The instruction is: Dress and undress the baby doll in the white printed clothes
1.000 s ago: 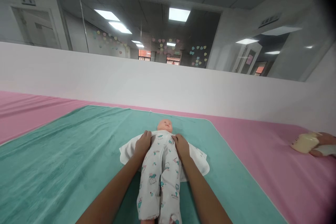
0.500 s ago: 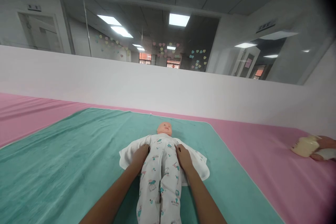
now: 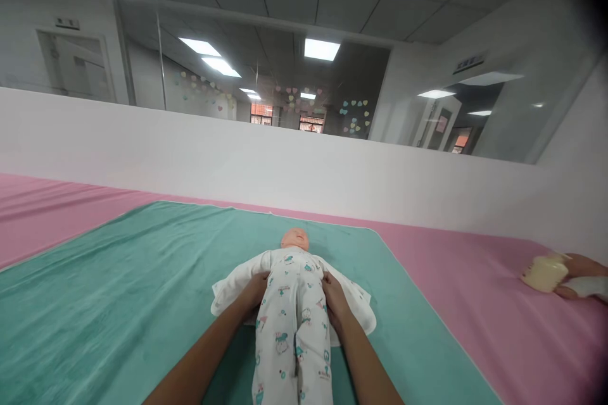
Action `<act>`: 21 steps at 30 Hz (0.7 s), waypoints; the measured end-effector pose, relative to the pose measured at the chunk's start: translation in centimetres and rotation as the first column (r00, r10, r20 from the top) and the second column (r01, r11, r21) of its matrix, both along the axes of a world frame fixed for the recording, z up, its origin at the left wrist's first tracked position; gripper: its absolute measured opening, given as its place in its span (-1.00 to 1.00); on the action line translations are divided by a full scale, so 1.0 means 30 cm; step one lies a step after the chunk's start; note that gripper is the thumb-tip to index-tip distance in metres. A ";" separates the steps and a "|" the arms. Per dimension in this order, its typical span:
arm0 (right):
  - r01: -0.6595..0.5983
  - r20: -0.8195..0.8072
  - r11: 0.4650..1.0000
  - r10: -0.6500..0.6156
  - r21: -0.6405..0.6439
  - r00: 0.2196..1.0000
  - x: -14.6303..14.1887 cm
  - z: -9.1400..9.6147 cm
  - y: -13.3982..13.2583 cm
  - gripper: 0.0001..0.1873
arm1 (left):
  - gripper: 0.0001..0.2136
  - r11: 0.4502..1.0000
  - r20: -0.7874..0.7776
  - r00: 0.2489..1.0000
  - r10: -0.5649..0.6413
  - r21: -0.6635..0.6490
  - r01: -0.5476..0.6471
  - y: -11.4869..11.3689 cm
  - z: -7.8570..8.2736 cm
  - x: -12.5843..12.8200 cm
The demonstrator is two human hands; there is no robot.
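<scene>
A baby doll point(image 3: 295, 238) lies on its back on a teal towel point(image 3: 142, 304), its head toward the wall. White baby trousers point(image 3: 294, 316) with a small printed pattern cover its front from the chest down, the legs stretching toward me. Under and beside them a white garment point(image 3: 354, 300) spreads out on both sides. My left hand point(image 3: 255, 291) is closed at the trousers' left edge near the waist. On the opposite edge my right hand point(image 3: 335, 299) is closed too. The fingertips of both hands are partly hidden by the cloth.
Pink sheeting point(image 3: 441, 266) surrounds the towel. At the far right lie a cream-coloured bottle-like container point(image 3: 545, 273) and what looks like another doll point(image 3: 589, 269), cut off by the frame. A low white wall point(image 3: 266, 158) with a long mirror or window point(image 3: 266, 76) stands behind.
The camera has tilted up slightly. Both hands have turned a little and their fingers sit further under the trousers' side edges. The doll stays in place.
</scene>
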State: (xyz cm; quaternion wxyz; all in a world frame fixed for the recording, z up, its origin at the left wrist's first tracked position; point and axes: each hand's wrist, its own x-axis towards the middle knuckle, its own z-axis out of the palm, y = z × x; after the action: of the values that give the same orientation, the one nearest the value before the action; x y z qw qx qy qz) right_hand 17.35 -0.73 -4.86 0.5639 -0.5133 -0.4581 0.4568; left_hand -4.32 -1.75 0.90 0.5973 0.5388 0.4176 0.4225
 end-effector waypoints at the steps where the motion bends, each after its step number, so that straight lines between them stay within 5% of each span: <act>1: -0.010 -0.028 1.000 0.010 -0.001 1.000 -0.001 0.003 -0.001 -0.66 | -0.81 1.000 0.011 1.000 -0.015 0.014 0.015 -0.013 0.009 0.004; 5: -0.046 -0.066 0.999 0.046 -0.003 0.997 0.001 0.011 -0.010 -0.64 | -0.76 0.998 0.095 0.995 -0.011 0.064 0.005 -0.054 0.042 0.022; 8: -0.029 0.071 1.000 0.028 0.008 0.997 0.006 0.014 -0.008 -0.65 | -0.77 0.999 0.145 0.989 -0.010 0.041 0.004 -0.057 0.041 0.033; 12: 0.018 0.366 1.000 -0.025 0.022 0.930 0.020 0.024 0.008 -0.74 | -0.77 0.999 0.196 0.980 0.046 0.017 -0.050 -0.023 -0.008 0.042; 15: 0.008 0.413 0.999 -0.022 0.035 0.910 0.037 0.036 0.010 -0.79 | -0.77 0.995 0.222 0.973 0.064 0.056 -0.078 0.008 -0.056 0.044; 21: -0.285 0.475 0.957 0.228 0.052 0.850 0.073 0.071 -0.033 -0.70 | -0.84 0.999 0.142 0.989 0.035 0.016 -0.037 0.030 -0.079 0.030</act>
State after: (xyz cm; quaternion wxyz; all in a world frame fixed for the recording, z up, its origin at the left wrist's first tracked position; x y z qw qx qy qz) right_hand 19.55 -1.71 -2.74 0.4017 -0.5067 -0.6706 0.3636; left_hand -3.43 -0.84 -1.48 0.6129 0.5052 0.3799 0.4742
